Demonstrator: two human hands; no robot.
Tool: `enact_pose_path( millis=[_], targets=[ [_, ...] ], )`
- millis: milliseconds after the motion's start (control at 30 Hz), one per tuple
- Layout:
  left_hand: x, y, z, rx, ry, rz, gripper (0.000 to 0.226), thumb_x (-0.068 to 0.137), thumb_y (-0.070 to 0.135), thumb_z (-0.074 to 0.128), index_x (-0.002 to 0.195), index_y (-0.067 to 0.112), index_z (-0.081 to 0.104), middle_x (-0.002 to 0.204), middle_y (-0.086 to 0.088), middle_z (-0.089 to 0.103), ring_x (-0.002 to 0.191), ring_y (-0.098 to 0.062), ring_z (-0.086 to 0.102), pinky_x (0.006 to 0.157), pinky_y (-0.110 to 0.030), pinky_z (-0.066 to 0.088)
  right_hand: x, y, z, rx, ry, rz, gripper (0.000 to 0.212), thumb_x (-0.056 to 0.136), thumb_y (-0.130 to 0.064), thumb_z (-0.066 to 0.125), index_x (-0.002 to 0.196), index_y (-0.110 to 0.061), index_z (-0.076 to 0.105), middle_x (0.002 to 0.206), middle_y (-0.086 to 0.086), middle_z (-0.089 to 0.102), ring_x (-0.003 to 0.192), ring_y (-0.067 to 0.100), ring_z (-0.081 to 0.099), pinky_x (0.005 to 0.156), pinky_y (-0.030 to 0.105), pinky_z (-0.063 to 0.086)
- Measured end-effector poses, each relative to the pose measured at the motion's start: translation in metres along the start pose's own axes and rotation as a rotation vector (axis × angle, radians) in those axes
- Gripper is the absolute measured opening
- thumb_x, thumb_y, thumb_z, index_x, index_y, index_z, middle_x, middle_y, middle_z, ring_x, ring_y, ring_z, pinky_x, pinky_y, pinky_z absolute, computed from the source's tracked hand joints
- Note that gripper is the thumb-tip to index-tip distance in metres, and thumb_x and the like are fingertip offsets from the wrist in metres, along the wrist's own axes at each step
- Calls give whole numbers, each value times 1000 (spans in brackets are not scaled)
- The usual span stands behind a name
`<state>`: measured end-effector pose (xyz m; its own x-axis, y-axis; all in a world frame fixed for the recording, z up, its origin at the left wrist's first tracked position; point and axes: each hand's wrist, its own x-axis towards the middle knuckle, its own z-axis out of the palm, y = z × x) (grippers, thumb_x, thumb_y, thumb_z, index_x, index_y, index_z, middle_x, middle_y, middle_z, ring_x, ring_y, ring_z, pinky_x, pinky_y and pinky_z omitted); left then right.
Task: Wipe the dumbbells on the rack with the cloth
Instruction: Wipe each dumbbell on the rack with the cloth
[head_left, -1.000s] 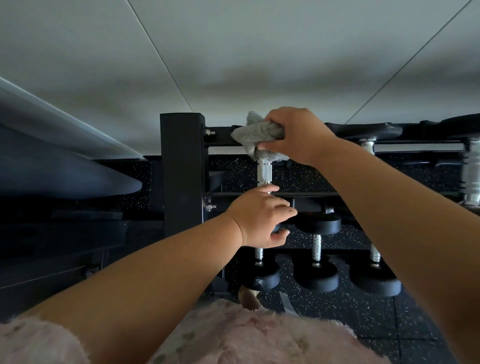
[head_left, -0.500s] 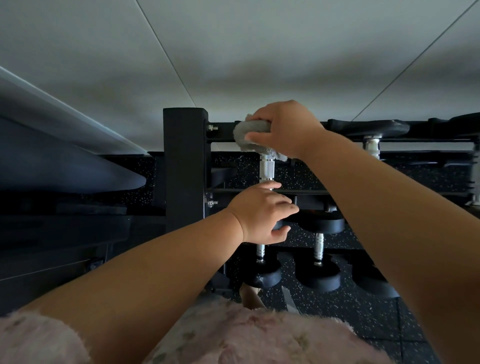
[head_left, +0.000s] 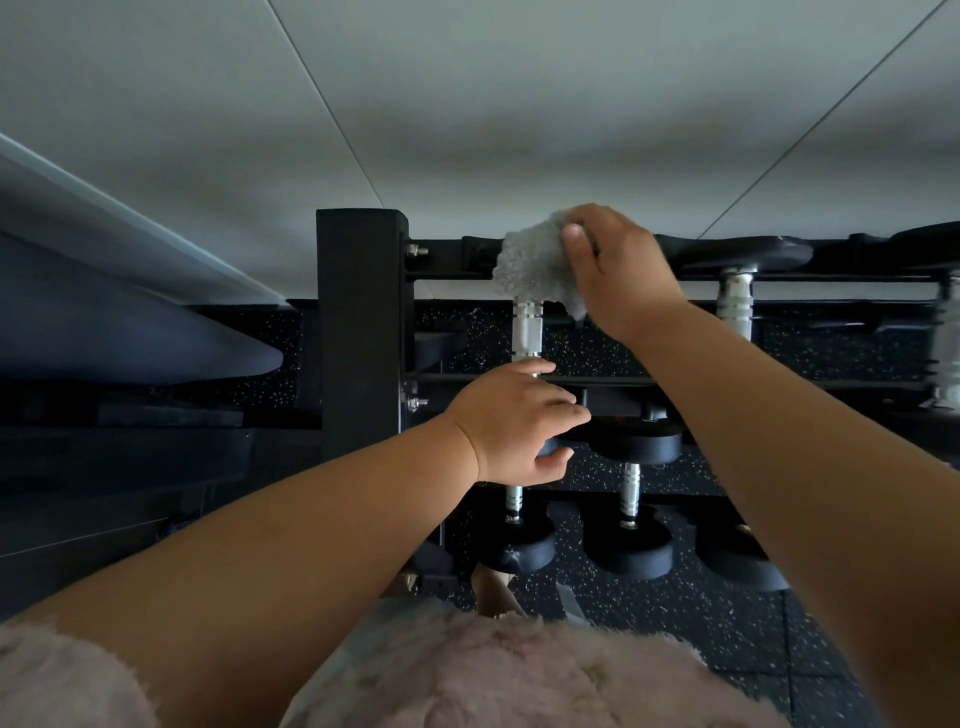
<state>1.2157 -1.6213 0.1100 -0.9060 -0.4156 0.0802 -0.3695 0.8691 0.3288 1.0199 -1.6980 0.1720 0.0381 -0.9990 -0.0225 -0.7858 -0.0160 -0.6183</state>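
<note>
A black dumbbell rack (head_left: 361, 332) stands in front of me with several dumbbells on its tiers. My right hand (head_left: 615, 270) grips a grey fluffy cloth (head_left: 535, 265) and presses it on the far head of the leftmost top-tier dumbbell, whose knurled silver handle (head_left: 527, 332) shows below the cloth. My left hand (head_left: 511, 426) curls around the near black head of that same dumbbell, mostly hiding it.
More dumbbells lie to the right on the top tier (head_left: 735, 301) and on the lower tier (head_left: 631, 499). A black upright post bounds the rack on the left. Speckled black rubber floor (head_left: 701, 623) lies below. A dark bench-like shape (head_left: 130, 332) sits at left.
My right hand has shifted the cloth upward and rightward over the far dumbbell head, with the cloth now spread wider. My left hand has stayed on the near head.
</note>
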Motion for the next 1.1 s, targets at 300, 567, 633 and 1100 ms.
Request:
enact_pose_path(
  millis=[300,567,633,1100],
  targets=[
    [0,3,-5,7,40,-12,44,89,41,59,118,14,79,113,-6,79,94,-24,76,118,-44,39,32,-22,-3,61,-171,55,54,108,-44,43,76,-6,63,62,10,65,42,7,58,50,24,51],
    [0,2,-9,16,2,3,46,90,43,57,119,14,78,112,-2,79,94,-22,76,119,-43,39,-27,5,-20,-122,-54,347,49,108,-48,41,84,-12,63,72,6,67,65,23,71,63,36,60],
    [0,2,-9,23,0,1,47,90,44,56,119,14,78,112,-1,80,95,-21,76,119,-43,39,-48,5,-19,-11,-10,444,48,108,-51,43,84,-14,63,72,4,66,63,18,67,57,33,55],
    [4,4,-19,7,-113,-44,53,91,54,47,126,25,74,112,5,78,108,-20,71,123,-35,29,-112,-21,-38,710,61,809,25,93,-30,75,116,-21,68,107,3,74,99,22,73,90,42,61]
  ],
)
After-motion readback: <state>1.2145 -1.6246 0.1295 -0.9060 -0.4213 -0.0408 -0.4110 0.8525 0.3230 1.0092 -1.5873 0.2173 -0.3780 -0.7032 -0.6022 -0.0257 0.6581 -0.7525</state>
